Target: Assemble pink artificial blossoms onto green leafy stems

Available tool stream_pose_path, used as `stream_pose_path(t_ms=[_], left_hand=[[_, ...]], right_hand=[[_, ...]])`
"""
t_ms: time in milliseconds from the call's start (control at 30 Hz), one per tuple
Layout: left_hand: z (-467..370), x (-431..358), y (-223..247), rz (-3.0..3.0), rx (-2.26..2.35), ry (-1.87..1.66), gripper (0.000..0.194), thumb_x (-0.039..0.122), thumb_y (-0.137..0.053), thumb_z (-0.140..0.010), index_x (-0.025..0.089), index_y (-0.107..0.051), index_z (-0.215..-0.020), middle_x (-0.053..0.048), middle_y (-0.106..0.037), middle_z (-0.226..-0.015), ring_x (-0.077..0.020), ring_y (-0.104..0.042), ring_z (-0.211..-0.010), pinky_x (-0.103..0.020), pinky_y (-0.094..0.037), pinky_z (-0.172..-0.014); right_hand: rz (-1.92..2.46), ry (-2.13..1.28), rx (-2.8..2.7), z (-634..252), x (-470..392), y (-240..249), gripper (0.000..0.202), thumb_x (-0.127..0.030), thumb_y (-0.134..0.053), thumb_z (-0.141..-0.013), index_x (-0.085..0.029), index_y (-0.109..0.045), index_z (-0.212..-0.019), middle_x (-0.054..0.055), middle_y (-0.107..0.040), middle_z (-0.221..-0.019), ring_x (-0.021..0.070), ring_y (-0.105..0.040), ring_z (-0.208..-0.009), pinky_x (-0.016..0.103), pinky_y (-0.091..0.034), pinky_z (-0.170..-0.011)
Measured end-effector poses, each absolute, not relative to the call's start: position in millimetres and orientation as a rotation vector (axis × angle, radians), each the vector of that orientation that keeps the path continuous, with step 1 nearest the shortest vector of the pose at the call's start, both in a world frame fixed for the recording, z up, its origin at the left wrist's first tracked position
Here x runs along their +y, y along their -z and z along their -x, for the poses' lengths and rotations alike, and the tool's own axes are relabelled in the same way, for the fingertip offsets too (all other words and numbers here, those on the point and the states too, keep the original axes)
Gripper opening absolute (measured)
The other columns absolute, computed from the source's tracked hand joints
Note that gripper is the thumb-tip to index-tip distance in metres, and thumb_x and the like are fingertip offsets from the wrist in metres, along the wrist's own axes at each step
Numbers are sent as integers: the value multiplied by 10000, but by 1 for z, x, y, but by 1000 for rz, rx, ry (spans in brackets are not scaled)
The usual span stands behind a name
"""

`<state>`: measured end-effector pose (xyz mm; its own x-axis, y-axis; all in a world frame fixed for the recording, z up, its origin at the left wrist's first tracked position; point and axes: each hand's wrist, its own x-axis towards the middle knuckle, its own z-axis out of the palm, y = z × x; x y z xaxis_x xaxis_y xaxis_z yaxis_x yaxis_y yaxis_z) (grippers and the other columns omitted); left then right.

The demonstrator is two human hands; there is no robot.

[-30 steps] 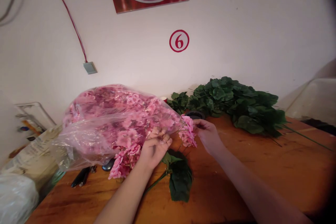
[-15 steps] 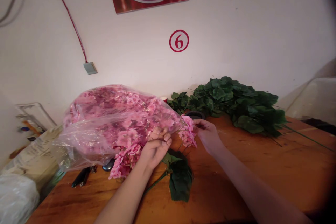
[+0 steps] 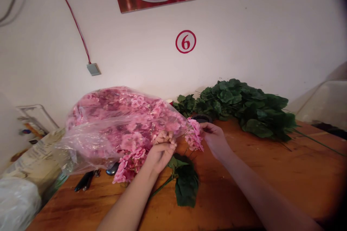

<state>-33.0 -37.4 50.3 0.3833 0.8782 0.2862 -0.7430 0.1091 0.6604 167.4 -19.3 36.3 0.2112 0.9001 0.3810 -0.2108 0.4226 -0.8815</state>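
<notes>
My right hand [image 3: 214, 140] pinches the edge of a pink artificial flower cluster [image 3: 194, 135] between thumb and fingers, just right of the bag's mouth. To its left, my left hand [image 3: 162, 153] is closed, fingertips drawn together; whatever it may hold is too small to make out. Pink artificial flowers [image 3: 130, 164] spill out beside my left wrist from a clear plastic bag [image 3: 89, 144] stuffed with more of them. Below my hands, a green artificial stem with broad leaves [image 3: 187, 186] lies on the wooden table [image 3: 230, 202].
A heap of green artificial leaves [image 3: 238, 104] lies at the back right against the wall, near a black round object [image 3: 202, 118]. A black-handled tool [image 3: 84, 181] rests at the table's left edge. White plastic [image 3: 18, 204] bulges at the lower left.
Both hands have stayed nearly in place, with only a slight shift of the fingers of my left hand. The view has tilted very slightly.
</notes>
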Motion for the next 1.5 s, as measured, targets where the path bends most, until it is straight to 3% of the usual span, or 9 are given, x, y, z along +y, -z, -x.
stream_pose_path(t_ms=[233,433,733,833,1000,1267,1333,1400,1500], left_hand=[[34,-36,-45,-846,275,-1246,450,-130,-622,-553,217,-535,-825,54,-569,-869,-55,-561,-662,-224,-464,-698],[35,-38,-47,-844,233,-1192,394,-112,-604,-598,200,-533,-826,56,-596,-952,-29,-570,-623,-438,-414,-979],[37,-38,-45,-770,252,-1180,429,-121,-588,-616,213,-557,-884,65,-614,-905,-41,-578,-642,-594,-349,-1019],[38,-37,-45,-774,284,-1188,442,-120,-589,-614,219,-562,-897,56,-622,-951,-43,-587,-654,-512,-449,-963],[40,-33,-44,-819,346,-1183,453,-114,-601,-620,235,-567,-907,26,-622,-1068,-104,-644,-808,-219,-566,-669],[40,-32,-47,-825,316,-1147,405,-117,-570,-648,223,-575,-869,5,-604,-1162,-150,-653,-932,-132,-530,-512],[39,-33,-48,-812,312,-1146,400,-121,-557,-656,219,-587,-864,10,-613,-1147,-152,-656,-918,-189,-566,-591],[38,-35,-49,-791,285,-1148,411,-128,-542,-666,221,-602,-873,19,-635,-1101,-153,-655,-902,-334,-579,-767],[36,-39,-52,-773,203,-1149,401,-131,-531,-672,219,-615,-848,40,-669,-975,-156,-644,-895,-543,-434,-981]], right_hand=[[794,-918,-1082,-167,-19,-36,157,-323,-755,-606,-213,-684,-693,14,-631,-660,134,-553,-580,257,-450,-528],[771,-955,-1067,-167,-19,-36,149,-293,-758,-596,-203,-678,-684,6,-639,-667,119,-543,-562,246,-440,-529],[799,-892,-1118,-168,-19,-35,174,-349,-739,-624,-211,-689,-718,20,-646,-663,154,-581,-604,268,-457,-543],[780,-921,-1098,-168,-19,-35,156,-323,-748,-615,-213,-685,-706,13,-640,-663,140,-566,-586,260,-449,-535],[743,-959,-1062,-168,-18,-35,108,-253,-759,-603,-219,-683,-672,-9,-621,-647,117,-544,-584,237,-430,-540],[739,-970,-1071,-168,-18,-35,102,-239,-749,-614,-209,-680,-683,-12,-595,-646,116,-523,-597,240,-412,-554],[741,-978,-1063,-168,-19,-36,113,-239,-755,-604,-204,-671,-672,-12,-596,-648,114,-520,-595,238,-409,-554],[747,-981,-1058,-168,-20,-37,129,-254,-759,-598,-197,-666,-668,-7,-602,-647,118,-522,-591,241,-410,-551],[748,-974,-1068,-167,-20,-37,153,-285,-759,-594,-190,-667,-671,5,-615,-644,127,-529,-588,253,-416,-551]])
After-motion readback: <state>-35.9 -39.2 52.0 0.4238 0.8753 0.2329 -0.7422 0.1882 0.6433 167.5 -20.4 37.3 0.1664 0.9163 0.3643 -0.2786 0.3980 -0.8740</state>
